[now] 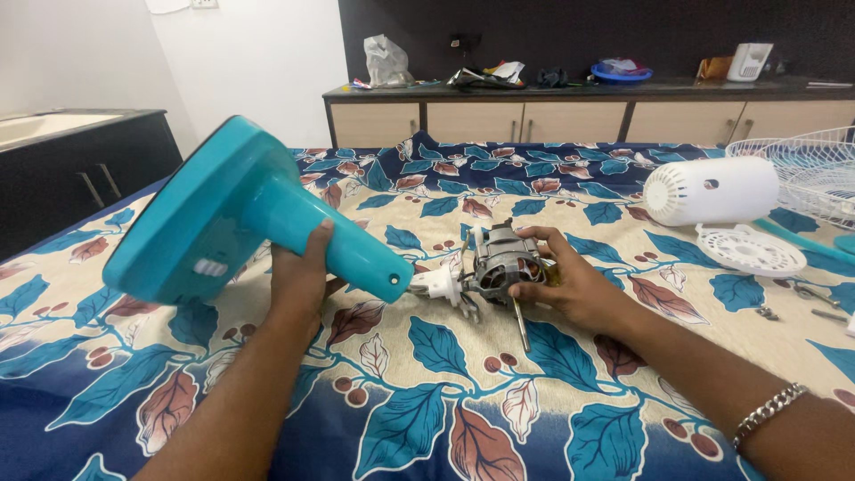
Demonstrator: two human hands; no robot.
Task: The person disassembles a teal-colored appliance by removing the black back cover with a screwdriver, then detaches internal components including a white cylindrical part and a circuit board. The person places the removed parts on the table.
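left hand (298,276) wrapped around neck of teal fan stand (240,214), fingers closed on it, base tilted up and away to the left, held clear of the bed. right hand (570,285) closed around bare fan motor (503,267), windings and metal frame showing, shaft (518,322) pointing down toward the leaf-print bedsheet (427,374). white pivot piece (438,285) bridging stand neck and motor, touching both.

risks, as judged:
- likely strain at white pivot piece if stand and motor twisted against each other; looks like the thinnest link.
- heavy-looking base held high on one hand; slip of grip could drop it onto sheet or motor.
- fingers close to exposed windings and frame edges; possible nick or snagged wire.
- soft patterned sheet under everything; small parts easily lost in the print.

around:
- white motor cover (711,190) lying on its side, well to the right.
- white round vented plate (750,250) just in front of it.
- white wire fan guard (815,174) at far right edge, partly cut off.
- loose screws (766,312) near right forearm, within sweep of that arm.
- nothing between the hands and the work; long cabinet (570,116) with clutter at far wall.
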